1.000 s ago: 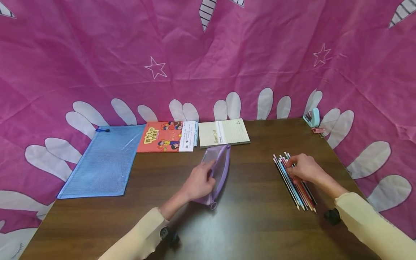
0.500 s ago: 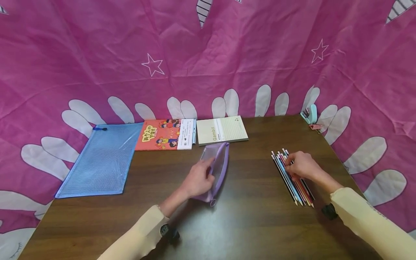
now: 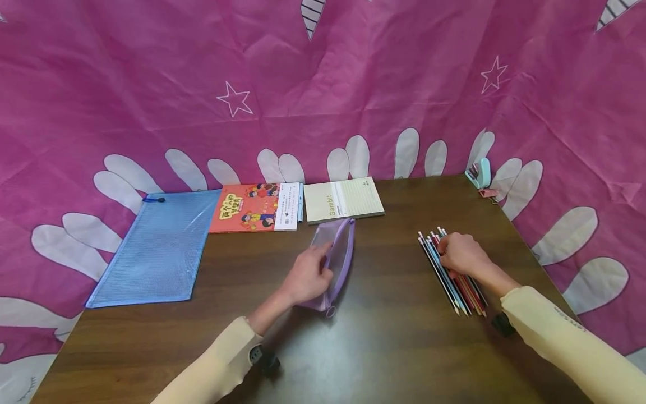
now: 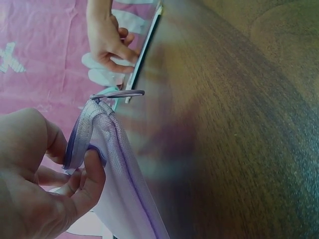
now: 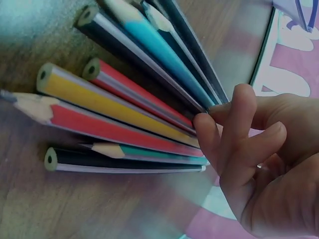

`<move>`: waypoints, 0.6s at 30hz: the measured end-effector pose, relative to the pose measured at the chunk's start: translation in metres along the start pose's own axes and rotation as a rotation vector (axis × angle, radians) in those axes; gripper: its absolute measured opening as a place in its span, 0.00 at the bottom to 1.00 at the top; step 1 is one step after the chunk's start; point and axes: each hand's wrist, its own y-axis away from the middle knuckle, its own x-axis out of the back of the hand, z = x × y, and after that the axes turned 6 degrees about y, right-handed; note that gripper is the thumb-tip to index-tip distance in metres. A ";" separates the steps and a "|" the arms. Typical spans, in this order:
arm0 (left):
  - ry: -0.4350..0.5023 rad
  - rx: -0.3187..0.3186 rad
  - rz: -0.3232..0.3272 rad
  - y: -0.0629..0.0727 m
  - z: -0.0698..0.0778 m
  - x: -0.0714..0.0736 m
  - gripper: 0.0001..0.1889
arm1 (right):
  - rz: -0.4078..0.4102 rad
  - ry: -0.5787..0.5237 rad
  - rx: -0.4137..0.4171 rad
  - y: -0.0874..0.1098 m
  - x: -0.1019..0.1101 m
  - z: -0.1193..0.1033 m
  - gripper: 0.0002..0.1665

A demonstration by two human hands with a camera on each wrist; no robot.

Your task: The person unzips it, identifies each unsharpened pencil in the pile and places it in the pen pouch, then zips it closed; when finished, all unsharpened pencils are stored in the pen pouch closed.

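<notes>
The left hand (image 3: 308, 276) has the purple mesh zip pouch (image 3: 345, 264) pinched by its rim, thumb against fingers, mouth gaping near the middle of the table (image 3: 383, 348)! Over towards the right edge, the right hand (image 3: 463, 253) is in at the pencils (image 3: 456, 289), fingers bent, but whether they pinch one, you cannot tell. Along the far edge: red picture book (image 3: 252, 207), Gambit notepad (image 3: 345, 200), and teal stapler (image 3: 483, 173) at the right corner.

Head view high over the table (image 3: 378, 348), forward and down, wrist views close, pencils (image 5: 119, 109) in all three.
</notes>
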 end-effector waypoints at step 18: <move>0.024 0.037 -0.022 -0.001 0.002 0.000 0.34 | -0.028 0.070 -0.082 0.001 -0.001 -0.013 0.09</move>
